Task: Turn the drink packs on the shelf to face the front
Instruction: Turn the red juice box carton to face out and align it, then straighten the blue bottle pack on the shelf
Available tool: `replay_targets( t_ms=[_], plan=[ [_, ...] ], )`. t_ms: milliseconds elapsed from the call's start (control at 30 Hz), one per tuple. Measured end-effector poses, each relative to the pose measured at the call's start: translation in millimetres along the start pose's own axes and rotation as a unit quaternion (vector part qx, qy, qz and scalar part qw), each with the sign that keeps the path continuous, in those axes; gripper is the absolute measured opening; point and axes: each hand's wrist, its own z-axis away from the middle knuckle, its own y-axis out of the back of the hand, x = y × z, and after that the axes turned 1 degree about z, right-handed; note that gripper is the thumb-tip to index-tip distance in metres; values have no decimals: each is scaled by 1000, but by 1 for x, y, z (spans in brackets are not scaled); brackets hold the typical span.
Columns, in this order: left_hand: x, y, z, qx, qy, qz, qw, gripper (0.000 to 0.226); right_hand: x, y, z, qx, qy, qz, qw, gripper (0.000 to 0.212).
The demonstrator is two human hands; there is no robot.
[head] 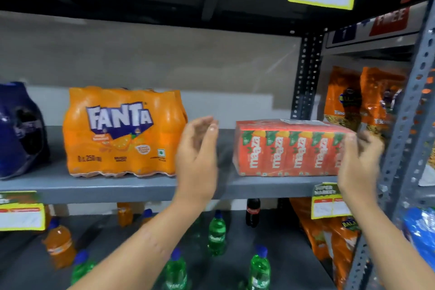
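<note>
A bare stretch of shelf (226,186) is left open between the Fanta pack (122,132) and the Maaza pack (287,148), while the latter's right side is crowded by the upright post (404,110).

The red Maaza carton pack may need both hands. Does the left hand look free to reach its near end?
Probably yes: the left hand is open beside the red Maaza carton pack, with bare grey shelf between them.

A shrink-wrapped orange pack of Fanta bottles (122,133) stands upright on the grey metal shelf (94,187), logo forward. Well apart to its right lies a film-wrapped red block of Maaza cartons (287,148), labels facing front.
</note>
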Motion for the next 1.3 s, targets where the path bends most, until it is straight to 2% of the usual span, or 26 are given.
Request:
replay_targets(
  t_ms=[67, 100, 133, 200, 233, 300, 367, 400, 500, 600, 800, 1000, 1133, 1200, 1233, 1300],
  plan=[
    [7, 69, 5, 54, -163, -94, 981, 28, -14, -4, 33, 90, 111, 4, 990, 40],
    [6, 105, 1, 90, -203, -155, 963, 33, -24, -11, 55, 98, 169, -7, 981, 34],
    [8, 146, -11, 116, -210, -208, 948, 41, -37, -32, 78, 73, 210, -27, 975, 28],
    [4, 197, -31, 118, -88, -255, 956, 61, -63, -61, 119, -48, 257, -30, 965, 19],
    [3, 209, -41, 103, -12, -282, 954, 73, -74, -77, 134, -129, 251, -7, 959, 22],
    [3, 216, -59, 33, 99, -368, 924, 84, -89, -107, 148, -252, 236, 93, 934, 48],
    [6, 232, -75, -17, 147, -414, 898, 78, -103, -139, 163, -298, 253, 196, 899, 71],
    [5, 237, -78, -34, 154, -409, 899, 73, -105, -144, 165, -308, 259, 232, 886, 72],
    [1, 236, -74, -59, 150, -380, 911, 73, -105, -136, 165, -330, 258, 215, 882, 57],
    [0, 226, -70, -67, 138, -354, 923, 68, -106, -127, 163, -330, 218, 198, 897, 49],
    [1, 193, -62, -94, 130, -335, 928, 56, -99, -113, 159, -341, 130, 230, 902, 46],
    [-1, 179, -57, -94, 121, -341, 928, 60, -95, -107, 161, -315, 115, 225, 915, 39],
    [9, 190, -54, -123, 102, -370, 915, 58, -88, -107, 163, -314, 105, 204, 921, 50],
    [19, 219, -53, -63, 29, -347, 935, 61, -91, -107, 171, -265, 97, 171, 944, 58],
    [28, 239, -54, -5, -26, -316, 948, 60, -94, -109, 179, -213, 103, 148, 960, 58],
    [38, 289, -64, 102, -124, -276, 948, 58, -104, -112, 198, -103, 122, 76, 984, 52]
  ],
)
